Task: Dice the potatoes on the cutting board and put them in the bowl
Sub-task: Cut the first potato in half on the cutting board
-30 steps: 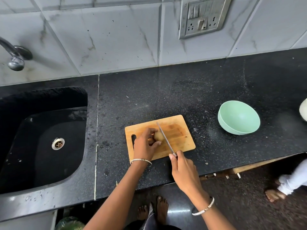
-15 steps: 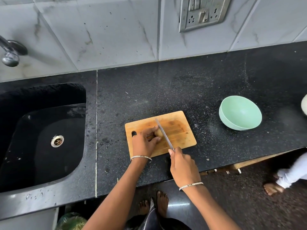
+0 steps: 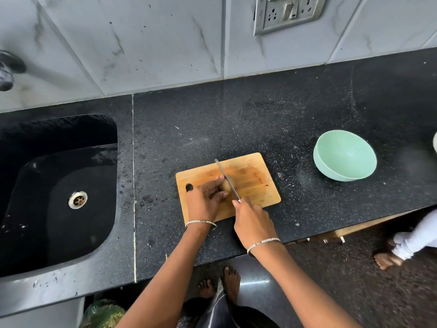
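At frame centre, left hand (image 3: 203,201) gripped the potato (image 3: 226,185) while right hand (image 3: 254,221) clasped the knife (image 3: 226,179); fingertips beside the blade risked a cut.

black speckled counter (image 3: 260,119): wooden board (image 3: 257,183) near the front edge, hanging hole at its left end. potato (image 3: 226,185) on the board, held by the left hand (image 3: 204,202), fingers curled over it. right hand (image 3: 254,223) grips the knife (image 3: 227,179); the blade lies diagonally over the board, against the potato's right side. green bowl (image 3: 344,155), upright, well right of the board. black sink (image 3: 59,209) at left, metal drain (image 3: 78,199). blurred tap (image 3: 7,69) upper left. socket plate (image 3: 287,13) on the tiled wall. a bangle on each wrist.
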`<action>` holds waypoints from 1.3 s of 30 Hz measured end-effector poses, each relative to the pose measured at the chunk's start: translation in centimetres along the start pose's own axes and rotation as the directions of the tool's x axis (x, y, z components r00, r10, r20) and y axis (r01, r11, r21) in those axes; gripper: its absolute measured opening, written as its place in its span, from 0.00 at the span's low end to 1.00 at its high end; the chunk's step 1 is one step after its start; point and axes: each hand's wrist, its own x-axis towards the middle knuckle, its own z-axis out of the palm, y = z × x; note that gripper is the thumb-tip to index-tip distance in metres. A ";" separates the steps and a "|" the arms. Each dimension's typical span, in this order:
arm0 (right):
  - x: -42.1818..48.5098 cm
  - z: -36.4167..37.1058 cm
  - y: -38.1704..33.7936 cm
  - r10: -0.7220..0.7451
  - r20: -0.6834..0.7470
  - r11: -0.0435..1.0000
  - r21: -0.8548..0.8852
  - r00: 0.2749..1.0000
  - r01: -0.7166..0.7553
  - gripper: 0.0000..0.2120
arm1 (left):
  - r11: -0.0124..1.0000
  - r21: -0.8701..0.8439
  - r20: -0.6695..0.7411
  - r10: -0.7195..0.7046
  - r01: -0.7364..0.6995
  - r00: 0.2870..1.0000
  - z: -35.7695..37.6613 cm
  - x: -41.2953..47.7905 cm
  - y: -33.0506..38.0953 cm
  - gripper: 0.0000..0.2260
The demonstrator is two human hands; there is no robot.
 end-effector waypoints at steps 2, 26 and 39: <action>0.7 -0.1 -0.3 -0.004 0.006 1.000 0.019 1.000 0.004 0.16 | 1.000 0.026 -0.001 0.016 -0.016 1.000 -0.1 0.0 0.0 0.17; -1.4 2.3 0.2 0.063 0.032 0.985 -0.161 0.998 -0.057 0.17 | 0.999 -0.047 0.054 0.029 -0.027 0.998 -0.8 0.2 -0.7 0.17; 0.9 -1.9 0.6 0.134 -0.105 0.960 0.262 0.985 -0.102 0.13 | 0.997 -0.060 0.064 0.046 -0.042 0.997 -1.1 -0.3 -0.3 0.17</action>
